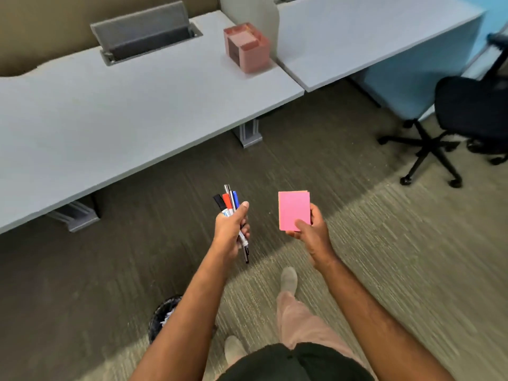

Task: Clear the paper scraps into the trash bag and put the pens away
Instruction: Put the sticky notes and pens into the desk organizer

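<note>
Carpeted office, grey desk (115,111), left hand (229,229) fingers gripping pens (231,202), right hand (309,229) pinching pink notepad (293,210)

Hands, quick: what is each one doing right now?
Left hand: grips a bundle of pens and markers.
Right hand: holds a pink sticky-note pad.

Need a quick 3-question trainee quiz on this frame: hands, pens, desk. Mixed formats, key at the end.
1. True or false: the left hand grips the bundle of pens.
2. What does the right hand hold? A) a trash bag B) a pink pad of sticky notes C) nothing
3. Fill in: the pink organizer box stands on the grey ____.

Key: 1 true; 2 B; 3 desk.
</note>
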